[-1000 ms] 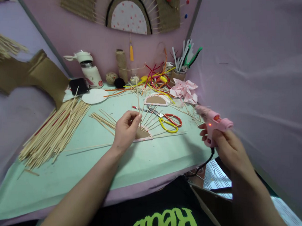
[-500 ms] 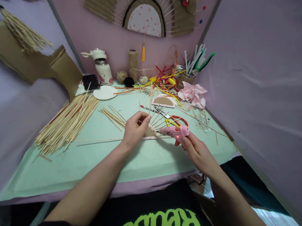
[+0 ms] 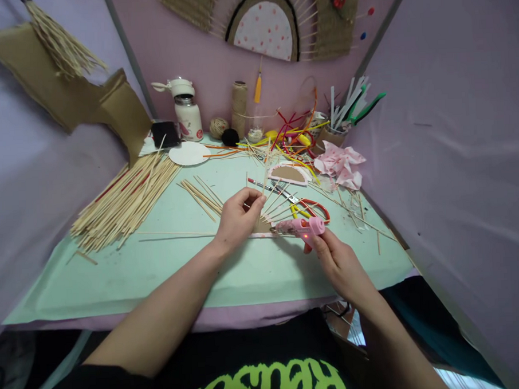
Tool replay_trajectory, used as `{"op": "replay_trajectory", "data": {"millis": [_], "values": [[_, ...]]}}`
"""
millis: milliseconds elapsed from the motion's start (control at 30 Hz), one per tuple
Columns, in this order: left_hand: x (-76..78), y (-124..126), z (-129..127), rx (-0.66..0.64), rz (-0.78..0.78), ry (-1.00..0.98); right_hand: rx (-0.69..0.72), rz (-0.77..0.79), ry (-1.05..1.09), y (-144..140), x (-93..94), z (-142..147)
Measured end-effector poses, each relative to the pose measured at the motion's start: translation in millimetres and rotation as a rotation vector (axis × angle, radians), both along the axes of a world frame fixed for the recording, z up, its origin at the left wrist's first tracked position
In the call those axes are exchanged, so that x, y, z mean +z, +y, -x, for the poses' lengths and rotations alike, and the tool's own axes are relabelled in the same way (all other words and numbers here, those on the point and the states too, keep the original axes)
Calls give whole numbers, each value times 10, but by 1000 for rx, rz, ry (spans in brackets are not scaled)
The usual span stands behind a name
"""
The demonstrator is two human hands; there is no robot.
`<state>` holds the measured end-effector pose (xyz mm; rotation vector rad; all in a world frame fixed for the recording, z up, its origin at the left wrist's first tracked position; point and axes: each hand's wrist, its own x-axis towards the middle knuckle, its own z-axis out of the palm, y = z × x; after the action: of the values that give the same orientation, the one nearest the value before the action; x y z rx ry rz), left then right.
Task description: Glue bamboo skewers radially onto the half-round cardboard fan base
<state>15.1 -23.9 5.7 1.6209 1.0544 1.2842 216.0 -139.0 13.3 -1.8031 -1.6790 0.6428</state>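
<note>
Pinching a thin wooden stick [image 3: 265, 180] upright, the left hand [image 3: 239, 218] is closed on its low end. The right hand [image 3: 337, 263] wraps tight around a pink glue gun [image 3: 301, 228], tip just beside the stick's bottom. The stick looks light and easy to snap, so hold it low.

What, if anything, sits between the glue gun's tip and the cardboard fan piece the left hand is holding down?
Nothing visible does. The glue gun in the right hand points its tip straight at the cardboard fan piece, beside the left hand. The scissors lie behind it, out of the way.
</note>
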Motion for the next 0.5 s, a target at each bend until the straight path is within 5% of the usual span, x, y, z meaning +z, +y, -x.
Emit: {"op": "replay_trajectory", "data": {"millis": [500], "values": [[0, -11, -4, -4, -5, 8, -2, -19, -45, 21, -18, -9]]}}
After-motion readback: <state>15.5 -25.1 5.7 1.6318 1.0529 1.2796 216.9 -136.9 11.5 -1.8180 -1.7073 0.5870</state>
